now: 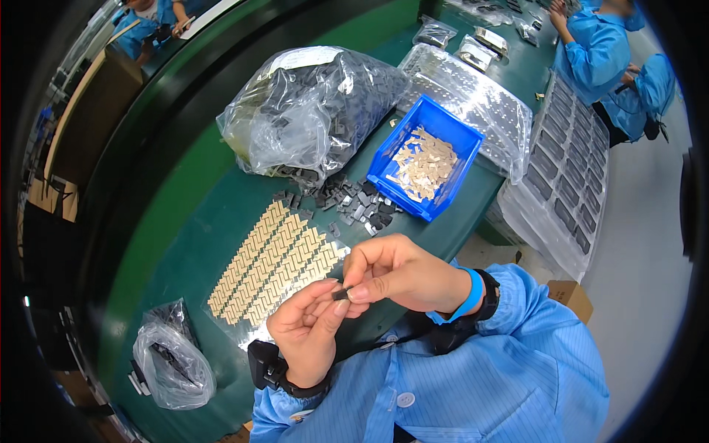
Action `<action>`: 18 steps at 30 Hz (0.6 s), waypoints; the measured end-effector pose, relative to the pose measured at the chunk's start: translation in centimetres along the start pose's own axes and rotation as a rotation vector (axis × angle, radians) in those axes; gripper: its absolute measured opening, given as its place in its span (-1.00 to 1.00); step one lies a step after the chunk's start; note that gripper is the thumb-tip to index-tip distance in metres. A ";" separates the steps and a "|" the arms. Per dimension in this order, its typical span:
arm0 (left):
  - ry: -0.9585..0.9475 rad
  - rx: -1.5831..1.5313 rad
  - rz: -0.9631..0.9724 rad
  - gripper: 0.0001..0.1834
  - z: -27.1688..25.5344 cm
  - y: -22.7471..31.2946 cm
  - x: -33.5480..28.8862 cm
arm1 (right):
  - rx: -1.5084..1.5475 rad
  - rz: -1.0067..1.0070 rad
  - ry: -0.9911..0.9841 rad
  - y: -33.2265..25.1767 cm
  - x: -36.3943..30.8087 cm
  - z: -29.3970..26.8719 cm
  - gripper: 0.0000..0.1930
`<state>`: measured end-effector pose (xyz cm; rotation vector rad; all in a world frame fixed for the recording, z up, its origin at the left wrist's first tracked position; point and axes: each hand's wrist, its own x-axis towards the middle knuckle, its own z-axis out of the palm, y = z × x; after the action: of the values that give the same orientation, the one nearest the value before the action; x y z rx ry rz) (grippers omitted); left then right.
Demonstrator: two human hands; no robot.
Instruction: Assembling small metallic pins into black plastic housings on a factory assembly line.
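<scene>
A small black rectangular piece [340, 294] is pinched between the fingertips of both hands, over the table's near side. My left hand [306, 325] grips it from the left, fingers closed. My right hand [402, 277] has thumb and forefinger pressed on its other end. Just beyond the hands lies a clear sheet of tan zigzag stickers [269, 269], its right edge partly covered by my left fingers. Behind that, loose small black and grey pieces [358, 203] are scattered in a pile. Whether a sticker is on the held piece is too small to tell.
A large clear bag [317, 111] of black pieces stands behind the pile. Right of it is a blue bin [464, 164] of tan paper scraps. A smaller plastic bag [173, 369] lies at left. Trays of black parts [565, 173] are at right, near co-workers in blue [602, 55].
</scene>
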<state>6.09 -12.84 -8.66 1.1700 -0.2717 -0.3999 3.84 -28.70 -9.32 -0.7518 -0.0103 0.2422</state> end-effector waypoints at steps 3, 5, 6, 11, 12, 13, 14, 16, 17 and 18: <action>-0.086 -0.061 0.030 -0.68 -0.4 0.1 0.2 | 0.006 0.086 -0.066 -0.4 0.2 -0.5 -0.92; -0.086 -0.034 0.041 -0.68 -0.2 0.4 0.3 | -0.026 0.108 -0.119 -0.6 0.4 -0.8 -0.94; -0.087 -0.010 0.051 -0.67 -0.1 0.6 0.4 | -0.027 0.107 -0.121 -0.8 0.3 -0.7 -0.94; -0.204 0.445 0.204 -0.65 0.4 0.9 0.0 | -0.199 0.135 -0.050 -1.7 -1.1 -0.4 -0.91; -0.225 0.666 0.239 -0.67 -0.2 0.9 -0.4 | -0.258 0.089 -0.057 -1.4 -1.6 -0.6 -0.88; -0.240 0.875 0.307 -0.68 -0.4 0.7 -0.3 | -0.290 0.064 -0.045 -0.7 -1.5 -0.6 -0.86; -0.247 0.891 0.220 -0.67 0.5 1.9 -0.4 | -0.493 0.034 -0.084 -0.7 -1.0 -0.6 -0.84; -0.084 0.695 0.097 -0.69 0.4 1.7 -2.0 | -0.442 0.069 -0.235 0.9 0.5 -0.5 -0.82; -0.059 0.681 0.131 -0.69 -0.9 0.9 -2.4 | -0.524 0.061 -0.280 0.3 0.6 -0.2 -0.80; -0.051 0.537 0.043 -0.68 -0.9 1.0 -2.1 | -0.494 0.094 -0.230 0.5 0.6 -0.2 -0.80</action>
<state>4.68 -10.86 -8.09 1.6772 -0.4664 -0.3272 4.37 -28.39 -9.84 -1.2133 -0.2614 0.4230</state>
